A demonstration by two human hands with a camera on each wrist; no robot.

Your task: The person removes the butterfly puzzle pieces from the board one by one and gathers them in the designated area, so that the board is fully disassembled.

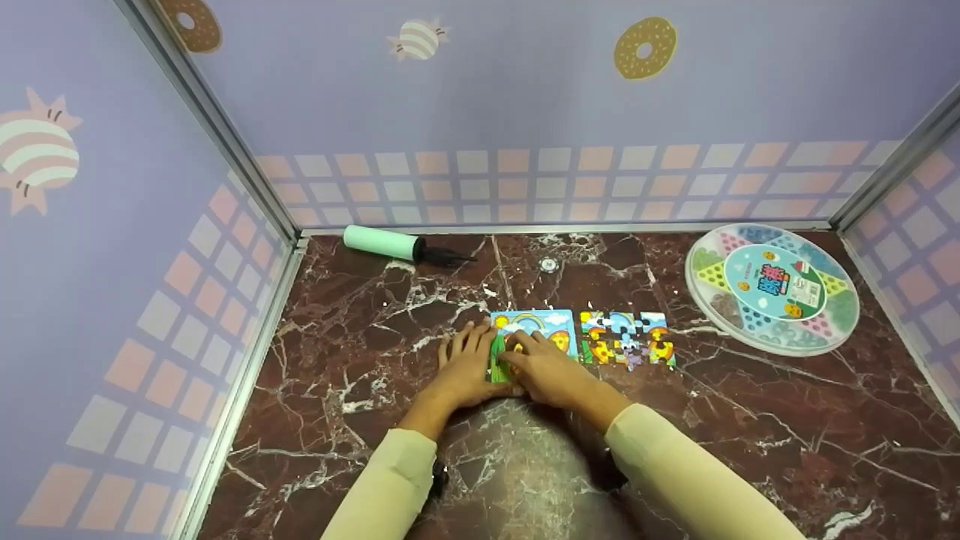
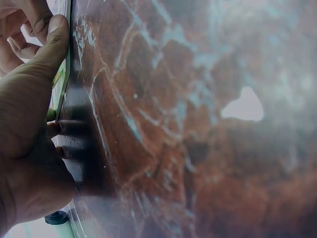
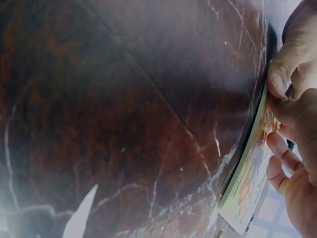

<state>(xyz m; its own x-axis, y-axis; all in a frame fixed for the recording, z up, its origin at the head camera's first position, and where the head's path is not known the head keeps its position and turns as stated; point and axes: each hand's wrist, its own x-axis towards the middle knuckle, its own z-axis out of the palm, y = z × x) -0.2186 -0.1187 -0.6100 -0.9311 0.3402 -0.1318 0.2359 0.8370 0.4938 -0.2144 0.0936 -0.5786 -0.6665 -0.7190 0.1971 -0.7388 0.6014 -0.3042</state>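
A jigsaw board [image 1: 559, 316] with a sun, rainbow and clouds lies on the marble-patterned table. My left hand [image 1: 466, 361] holds the board at its left side, the thumb along the near edge. Over the board's near left part, my right hand [image 1: 551, 367] has thumb and fingers curled close together. They seem to pinch a puzzle piece, mostly hidden by the hand. The right wrist view shows the board's near edge [image 3: 233, 196] beneath both hands. Several loose puzzle pieces [image 1: 626, 341] lie in rows just right of the board.
A round Chinese checkers set [image 1: 772, 289] lies at the back right. Toward the back left is a mint-green hand pump [image 1: 381, 242] with a black nozzle. A small round chip [image 1: 549, 265] lies behind the board. Patterned walls [image 1: 525, 90] enclose the table's back and sides.
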